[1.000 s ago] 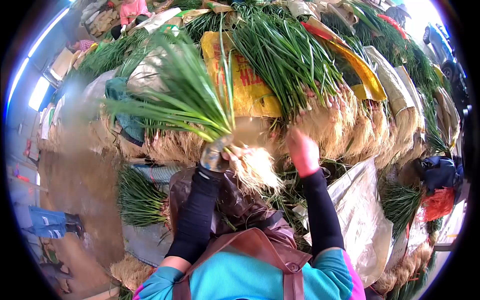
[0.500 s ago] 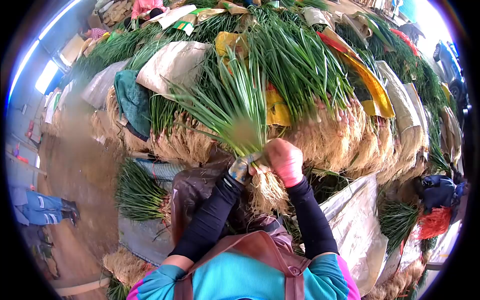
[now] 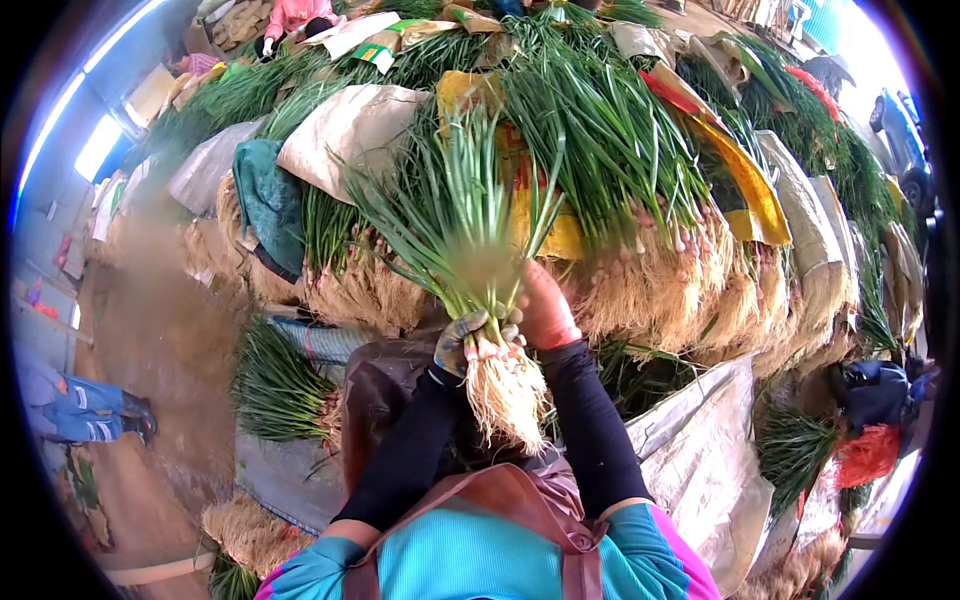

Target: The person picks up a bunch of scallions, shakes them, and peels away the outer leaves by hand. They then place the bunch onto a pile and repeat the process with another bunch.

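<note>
A bunch of green onions (image 3: 474,215) is held in front of my apron, leaves pointing away from me and pale roots (image 3: 505,398) hanging toward me. My left hand (image 3: 463,338), in a stained grey glove, is closed around the stems just above the roots. On the bunch's right side, my right hand (image 3: 546,308), with a pink covering, curls against the stems; some of its fingers are hidden behind them. A lens smudge blurs the middle of the stems.
Large rows of green onions (image 3: 600,130) lie ahead, roots toward me, partly under sacks (image 3: 355,130). A smaller pile (image 3: 280,385) lies at left on a sheet; a white sack (image 3: 705,430) is at right. A person in blue trousers (image 3: 85,408) stands far left; another in pink (image 3: 293,18) is at the back.
The bunch has shifted slightly left, and its leaves stand straighter. My right hand has moved up and left from the root end onto the stems. My left hand has shifted slightly left.
</note>
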Demonstrator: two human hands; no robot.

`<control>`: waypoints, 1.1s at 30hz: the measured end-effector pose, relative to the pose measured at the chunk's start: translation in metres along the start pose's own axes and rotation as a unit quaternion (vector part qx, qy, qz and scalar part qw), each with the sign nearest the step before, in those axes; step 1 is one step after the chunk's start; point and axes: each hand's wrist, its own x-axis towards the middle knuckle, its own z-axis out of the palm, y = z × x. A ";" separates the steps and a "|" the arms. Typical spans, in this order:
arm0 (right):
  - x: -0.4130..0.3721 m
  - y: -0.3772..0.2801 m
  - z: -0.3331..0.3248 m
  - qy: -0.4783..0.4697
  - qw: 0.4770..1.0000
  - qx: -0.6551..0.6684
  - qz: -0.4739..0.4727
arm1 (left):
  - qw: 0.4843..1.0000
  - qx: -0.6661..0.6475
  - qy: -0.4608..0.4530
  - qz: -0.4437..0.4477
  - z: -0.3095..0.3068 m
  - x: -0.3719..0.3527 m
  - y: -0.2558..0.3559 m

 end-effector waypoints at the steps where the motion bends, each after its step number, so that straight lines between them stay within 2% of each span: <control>1: -0.003 0.008 -0.001 0.050 0.998 -0.005 -0.026 | 1.000 0.010 0.007 -0.010 -0.006 -0.001 0.001; 2: -0.007 0.013 -0.003 0.097 0.994 -0.010 -0.052 | 1.000 0.021 0.013 -0.019 -0.012 0.000 0.002; 4: -0.024 0.015 -0.009 0.087 0.993 -0.068 -0.048 | 0.999 0.021 -0.008 -0.024 -0.020 0.001 0.000; 6: -0.036 0.008 -0.013 0.119 0.980 -0.150 -0.050 | 0.998 0.048 0.028 -0.027 -0.021 0.000 -0.002; 7: -0.037 0.000 -0.018 0.150 0.966 -0.174 -0.118 | 0.997 0.059 0.045 -0.023 -0.021 0.000 -0.003; 8: -0.040 -0.010 -0.028 0.192 0.961 -0.134 -0.148 | 0.997 0.058 0.043 -0.022 -0.020 -0.001 -0.004; 10: -0.040 -0.009 -0.073 0.167 0.901 -0.388 -0.095 | 0.997 0.012 0.082 0.002 -0.015 0.000 -0.004; 11: -0.043 -0.026 -0.078 0.168 0.900 -0.389 -0.100 | 0.999 -0.009 0.045 -0.005 -0.013 0.002 -0.004; 12: -0.049 -0.045 -0.076 -0.045 0.732 -0.679 -0.027 | 0.992 0.032 0.118 0.007 -0.008 0.001 -0.003; 13: -0.052 -0.057 -0.075 -0.248 0.446 -0.858 0.055 | 0.996 0.031 0.087 -0.011 -0.006 0.001 -0.003; 14: -0.035 -0.061 -0.083 -0.037 0.336 -0.941 -0.026 | 0.998 0.030 0.053 -0.028 -0.005 0.003 -0.003; 15: -0.031 -0.079 -0.069 0.108 0.551 -0.768 -0.308 | 0.997 0.031 0.060 -0.033 -0.004 0.004 -0.003; 16: -0.025 -0.100 -0.053 0.229 0.374 -0.858 -0.267 | 0.996 0.035 0.066 -0.038 -0.004 0.004 -0.002; 17: -0.014 -0.113 -0.044 0.275 0.305 -0.877 -0.248 | 0.998 0.039 -0.025 -0.049 -0.017 0.006 0.001; 18: 0.000 -0.120 -0.055 0.276 0.257 -0.890 -0.256 | 0.998 0.027 -0.027 -0.053 -0.017 0.007 0.002; 20: 0.016 -0.120 -0.064 0.280 0.308 -0.901 -0.122 | 0.999 0.007 -0.037 -0.034 -0.010 0.009 0.004; 21: 0.008 -0.115 -0.051 0.244 0.317 -0.897 -0.188 | 1.000 0.016 -0.010 -0.022 -0.012 0.010 0.003; 22: -0.008 -0.103 -0.041 0.203 0.326 -0.889 -0.248 | 0.996 0.042 0.079 -0.013 -0.016 0.008 -0.002; 23: -0.022 -0.094 -0.023 0.203 0.379 -0.881 -0.199 | 0.996 0.024 0.083 -0.033 -0.028 0.009 -0.004; 24: -0.034 -0.082 -0.019 0.174 0.421 -0.865 -0.208 | 0.995 0.007 0.085 -0.051 -0.037 0.012 -0.004; 25: -0.041 -0.064 -0.023 0.159 0.467 -0.838 -0.234 | 0.993 0.007 0.110 -0.041 -0.019 0.014 -0.007; 26: -0.050 -0.051 -0.021 0.102 0.555 -0.783 -0.261 | 0.974 0.065 0.216 -0.026 0.006 0.018 -0.010; 28: -0.047 -0.044 -0.024 0.110 0.699 -0.687 -0.165 | 0.989 0.089 0.105 -0.061 -0.017 0.018 -0.010; 29: -0.037 -0.049 -0.022 0.146 0.637 -0.730 -0.199 | 0.980 0.078 0.170 -0.073 -0.023 0.018 -0.012; 30: -0.025 -0.046 -0.021 0.169 0.694 -0.675 -0.185 | 0.980 0.050 0.172 -0.088 -0.010 0.017 -0.011; 32: -0.007 -0.040 -0.018 0.091 0.779 -0.593 -0.182 | 0.994 0.063 0.076 -0.046 -0.013 0.019 -0.012; 33: -0.007 -0.038 -0.011 0.127 0.656 -0.721 -0.184 | 0.993 0.038 0.089 -0.064 -0.010 0.018 -0.009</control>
